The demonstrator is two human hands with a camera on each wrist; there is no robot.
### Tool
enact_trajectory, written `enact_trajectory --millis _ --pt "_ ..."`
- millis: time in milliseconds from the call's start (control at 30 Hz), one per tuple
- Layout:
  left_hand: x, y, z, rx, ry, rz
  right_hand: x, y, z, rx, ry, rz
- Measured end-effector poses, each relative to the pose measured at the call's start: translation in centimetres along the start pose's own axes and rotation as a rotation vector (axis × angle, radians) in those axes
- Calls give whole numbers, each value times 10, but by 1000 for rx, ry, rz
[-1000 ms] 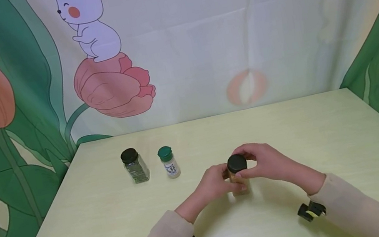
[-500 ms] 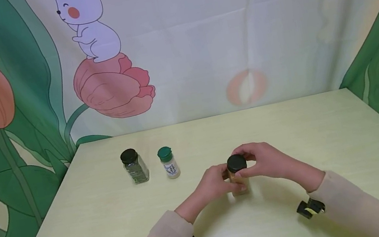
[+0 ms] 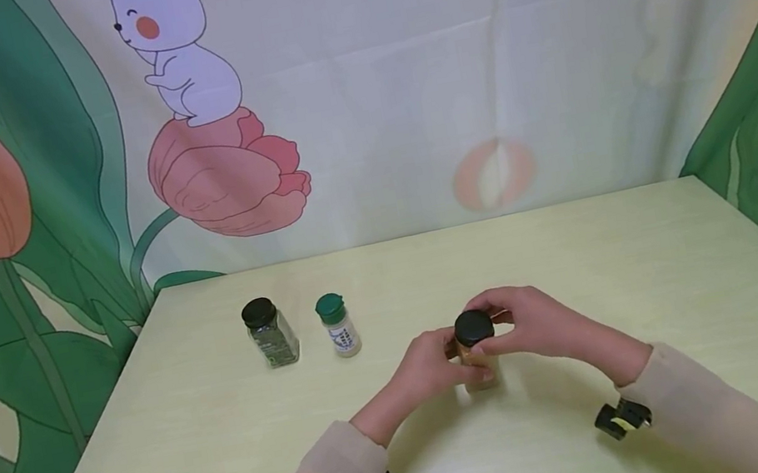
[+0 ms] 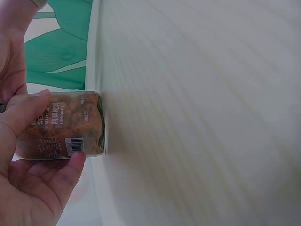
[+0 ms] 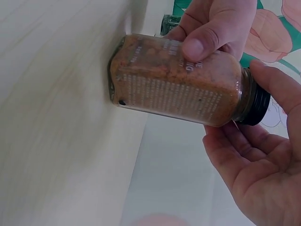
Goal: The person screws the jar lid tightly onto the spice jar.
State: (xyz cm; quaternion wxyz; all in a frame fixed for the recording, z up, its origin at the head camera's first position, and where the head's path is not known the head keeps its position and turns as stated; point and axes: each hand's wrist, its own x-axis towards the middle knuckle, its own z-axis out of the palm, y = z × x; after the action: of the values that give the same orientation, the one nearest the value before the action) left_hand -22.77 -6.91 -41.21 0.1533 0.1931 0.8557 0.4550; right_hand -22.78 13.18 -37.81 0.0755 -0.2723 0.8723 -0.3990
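Note:
A square glass seasoning jar (image 5: 164,89) of orange-brown, coarse powder stands upright at the middle of the table in front of me. My left hand (image 3: 429,369) grips its body from the left side, thumb across the front, as the left wrist view also shows. From the right, my right hand (image 3: 532,319) holds the black screw cap (image 3: 474,327) between thumb and fingers. The cap sits on the jar's neck. Printed text and a barcode label (image 4: 75,145) show on the glass. The jar's base appears to rest on the tabletop.
Farther back on the left stand a black-capped jar of green dried herbs (image 3: 273,338) and a small green-capped shaker (image 3: 340,330) with pale contents. The pale wooden table (image 3: 617,245) ends at a printed cloth (image 3: 371,103) behind it.

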Motion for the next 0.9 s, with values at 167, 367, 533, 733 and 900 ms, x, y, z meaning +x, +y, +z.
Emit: enact_trajectory --millis 167,367,533,733,900 --pt "-1 1 0 -1 2 -12 0 3 2 19 11 0" --pt "-1 1 0 -5 3 -4 0 5 4 24 22 -7" --pt "-1 0 0 -11 5 -2 0 8 5 51 16 -3" --pt "0 0 1 -14 3 -3 0 17 -2 123 -61 -25" --pt "0 0 1 -14 3 -2 3 27 -13 253 -207 -41"
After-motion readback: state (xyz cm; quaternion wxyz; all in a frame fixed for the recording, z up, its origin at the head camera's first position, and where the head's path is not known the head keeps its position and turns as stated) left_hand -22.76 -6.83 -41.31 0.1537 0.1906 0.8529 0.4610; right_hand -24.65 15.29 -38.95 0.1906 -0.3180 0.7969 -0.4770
